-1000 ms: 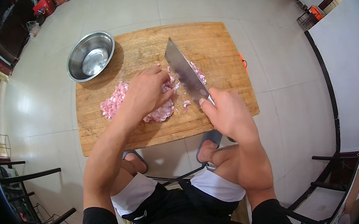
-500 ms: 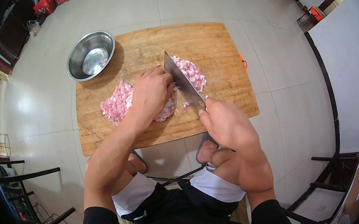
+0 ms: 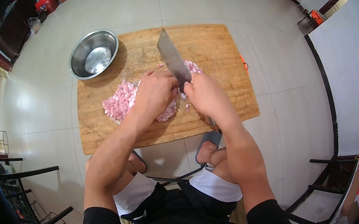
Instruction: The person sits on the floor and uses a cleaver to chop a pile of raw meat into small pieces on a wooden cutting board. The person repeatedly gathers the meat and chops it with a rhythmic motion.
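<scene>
My right hand [image 3: 205, 95] is closed round the handle of a broad-bladed cleaver [image 3: 172, 57]. The blade points away from me across the wooden chopping board [image 3: 211, 43]. Close to the blade's left side, the curled fingers of my left hand [image 3: 154, 90] hold down chopped pink and white meat [image 3: 119, 103]. That pile spreads out to the left of my hand and under it. More diced meat [image 3: 193, 67] lies right of the blade, partly hidden by my right hand. A few small scraps [image 3: 187, 108] lie near me, between the hands.
A metal bowl [image 3: 79, 61] with nothing in it stands at the board's far left corner. Black-framed racks or stools [image 3: 33, 173] are at the left, and another dark frame [image 3: 327, 188] is at the right. My feet are below the board's near edge, over a tiled floor [image 3: 275, 145].
My right hand and the cleaver have moved forward, away from me, and slightly left. The blade now reaches nearer the board's far edge. My left hand stays almost in place on the meat.
</scene>
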The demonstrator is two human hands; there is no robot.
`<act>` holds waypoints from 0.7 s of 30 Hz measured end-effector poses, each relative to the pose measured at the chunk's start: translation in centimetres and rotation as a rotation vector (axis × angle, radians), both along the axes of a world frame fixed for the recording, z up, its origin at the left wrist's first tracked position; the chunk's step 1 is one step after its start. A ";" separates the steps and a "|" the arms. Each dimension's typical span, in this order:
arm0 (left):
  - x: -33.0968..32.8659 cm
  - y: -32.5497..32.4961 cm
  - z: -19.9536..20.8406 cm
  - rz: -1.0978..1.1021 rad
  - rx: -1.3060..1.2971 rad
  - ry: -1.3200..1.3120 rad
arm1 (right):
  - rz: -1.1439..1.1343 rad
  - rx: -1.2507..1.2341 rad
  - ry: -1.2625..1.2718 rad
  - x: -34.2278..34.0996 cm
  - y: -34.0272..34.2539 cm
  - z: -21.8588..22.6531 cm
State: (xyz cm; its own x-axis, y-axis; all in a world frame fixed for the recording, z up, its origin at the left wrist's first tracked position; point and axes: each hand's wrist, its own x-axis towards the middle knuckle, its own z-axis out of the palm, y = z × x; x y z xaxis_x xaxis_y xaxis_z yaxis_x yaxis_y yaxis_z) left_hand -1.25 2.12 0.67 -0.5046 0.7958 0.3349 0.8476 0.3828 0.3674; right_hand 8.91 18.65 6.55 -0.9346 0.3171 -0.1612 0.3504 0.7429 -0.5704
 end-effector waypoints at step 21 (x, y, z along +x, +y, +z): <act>1.0 -0.7 0.3 0.080 0.070 0.006 | 0.048 -0.004 -0.048 7.3 -0.2 3.4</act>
State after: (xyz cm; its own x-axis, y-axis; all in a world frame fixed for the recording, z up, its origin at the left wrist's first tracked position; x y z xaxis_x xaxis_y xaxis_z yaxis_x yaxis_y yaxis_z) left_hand -0.24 1.39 0.94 -0.5634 0.7275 0.3916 0.8175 0.4226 0.3912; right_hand 16.21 18.45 9.90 -0.9399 0.2716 -0.2070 0.3414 0.7574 -0.5566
